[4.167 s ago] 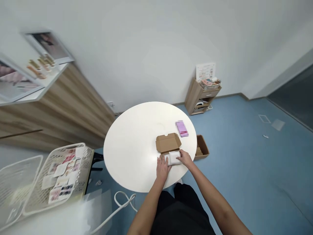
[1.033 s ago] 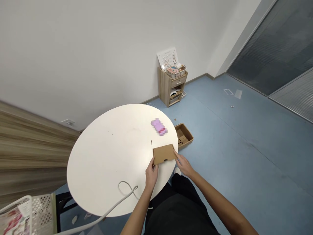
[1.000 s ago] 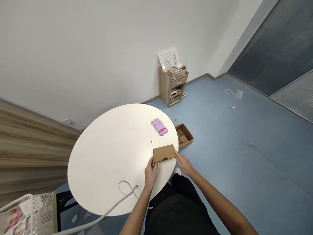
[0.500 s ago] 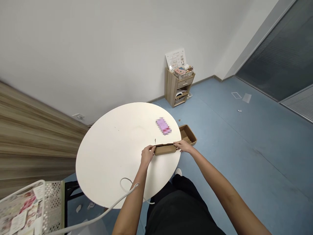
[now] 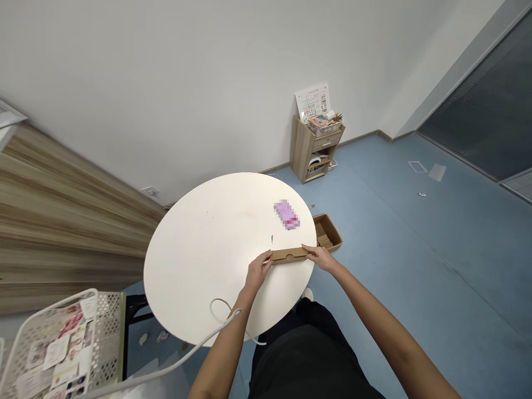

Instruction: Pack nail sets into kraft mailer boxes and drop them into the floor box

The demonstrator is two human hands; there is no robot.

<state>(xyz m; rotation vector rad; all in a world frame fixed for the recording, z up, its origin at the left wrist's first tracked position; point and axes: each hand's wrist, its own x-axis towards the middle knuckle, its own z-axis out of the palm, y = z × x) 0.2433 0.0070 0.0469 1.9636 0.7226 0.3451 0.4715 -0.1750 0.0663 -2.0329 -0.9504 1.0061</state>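
A long, narrow brown cardboard box (image 5: 290,256) lies near the right edge of the round white table (image 5: 195,255). Its top flap, with a curved notch, now covers the opening. My left hand (image 5: 258,271) grips the box's left end, fingers closed on the corner. At the opposite end, my right hand (image 5: 319,256) holds the other corner between thumb and fingers. Farther back on the table lies a pinkish-purple pixelated item (image 5: 286,214), which I cannot make out. A small dark mark (image 5: 272,239) shows just beyond the box.
On the floor by the table's right side stands an open brown carton (image 5: 332,233) with cardboard inside. A white cable (image 5: 183,360) crosses under my left forearm. A white basket of papers (image 5: 54,349) is at lower left; a wooden cabinet (image 5: 302,147) stands against the wall.
The box's flap has folded down over its dark opening, with both hands staying at its ends. The whole view has shifted slightly as my head moved.
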